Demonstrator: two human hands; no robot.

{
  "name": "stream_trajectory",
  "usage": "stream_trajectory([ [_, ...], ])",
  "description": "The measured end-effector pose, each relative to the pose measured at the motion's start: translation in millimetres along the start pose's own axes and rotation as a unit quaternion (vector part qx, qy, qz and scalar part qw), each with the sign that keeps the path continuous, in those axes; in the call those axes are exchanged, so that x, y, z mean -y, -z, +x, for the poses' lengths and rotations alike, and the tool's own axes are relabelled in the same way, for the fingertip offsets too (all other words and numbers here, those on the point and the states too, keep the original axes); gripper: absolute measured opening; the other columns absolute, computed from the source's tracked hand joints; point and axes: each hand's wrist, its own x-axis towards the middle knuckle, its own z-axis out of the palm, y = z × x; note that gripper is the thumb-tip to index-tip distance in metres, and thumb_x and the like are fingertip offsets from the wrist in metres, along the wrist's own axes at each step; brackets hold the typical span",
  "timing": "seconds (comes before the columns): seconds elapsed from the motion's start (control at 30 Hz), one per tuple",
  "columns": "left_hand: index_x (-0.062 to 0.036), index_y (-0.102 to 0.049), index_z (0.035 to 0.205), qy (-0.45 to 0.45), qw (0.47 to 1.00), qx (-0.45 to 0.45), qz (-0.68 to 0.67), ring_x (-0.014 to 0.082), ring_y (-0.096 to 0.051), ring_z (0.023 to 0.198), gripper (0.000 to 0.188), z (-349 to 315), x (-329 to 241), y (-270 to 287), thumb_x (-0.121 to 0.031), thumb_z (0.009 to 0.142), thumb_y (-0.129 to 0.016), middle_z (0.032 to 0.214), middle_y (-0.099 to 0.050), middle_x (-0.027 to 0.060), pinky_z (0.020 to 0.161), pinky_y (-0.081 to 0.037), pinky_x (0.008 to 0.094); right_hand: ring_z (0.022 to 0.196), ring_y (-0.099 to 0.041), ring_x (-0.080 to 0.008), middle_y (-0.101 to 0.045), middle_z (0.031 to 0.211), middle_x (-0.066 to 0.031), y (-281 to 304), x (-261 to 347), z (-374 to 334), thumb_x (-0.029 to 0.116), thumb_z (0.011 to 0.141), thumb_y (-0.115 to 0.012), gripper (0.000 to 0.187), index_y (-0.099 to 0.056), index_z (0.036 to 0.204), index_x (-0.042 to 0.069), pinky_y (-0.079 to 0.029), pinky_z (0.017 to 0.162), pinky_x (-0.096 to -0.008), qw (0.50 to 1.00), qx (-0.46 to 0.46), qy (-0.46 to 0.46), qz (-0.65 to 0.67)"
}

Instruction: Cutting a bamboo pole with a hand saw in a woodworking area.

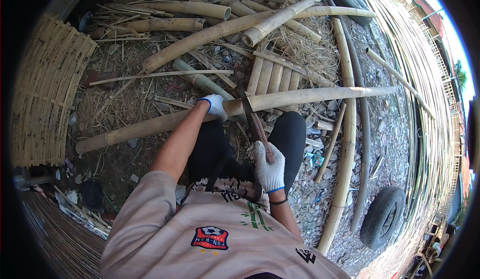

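Note:
A long bamboo pole (150,124) lies crosswise in front of me, over my knees. My left hand (216,106), in a white glove with a blue cuff, is closed around it just left of the middle. My right hand (270,168), gloved the same way, is closed on the brown handle of a long dark-bladed tool (248,111). Its narrow blade crosses the pole just right of my left hand and points away from me. Whether it is a machete or a saw, I cannot tell. A greenish bamboo piece (200,81) lies beyond the pole, partly under it.
Several cut bamboo poles (215,36) are piled at the far side. A small slatted bamboo panel (272,76) lies just beyond my knees. Woven bamboo (50,89) stands at the left. Toward the right are a long upright-running pole (346,159), a tyre (382,216) and bundled bamboo strips (422,129).

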Motion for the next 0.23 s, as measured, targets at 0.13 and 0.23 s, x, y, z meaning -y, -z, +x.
stream_trajectory([
  [0.13, -0.0052, -0.072, 0.116, 0.005, 1.000, -0.024, 0.014, 0.0325, -0.069, 0.110, 0.072, -7.6, 0.7, -4.0, -0.044, 0.057, -0.086, 0.118, -0.072, 0.0185, 0.097, -0.054, 0.0417, 0.055, -0.046, -0.0198, -0.053, 0.062, -0.0125, 7.0, 8.0, -26.7, 0.033, 0.102, -0.063, 0.037, -0.064, 0.088, -0.001, -0.043, 0.054, -0.0368, 0.996, -0.025, 0.062, -0.067],
  [0.23, -0.0070, -0.073, 0.117, 0.010, 0.998, -0.052, 0.018, 0.0317, -0.069, 0.112, 0.071, -8.3, -6.4, -7.6, -0.044, 0.058, -0.086, 0.120, -0.071, 0.0189, 0.098, -0.054, 0.0416, 0.054, -0.050, -0.0261, -0.059, 0.064, -0.0184, -6.3, -2.5, 25.6, 0.035, 0.102, -0.062, 0.040, -0.065, 0.086, -0.002, -0.044, 0.055, -0.0395, 0.995, -0.017, 0.059, -0.084],
])
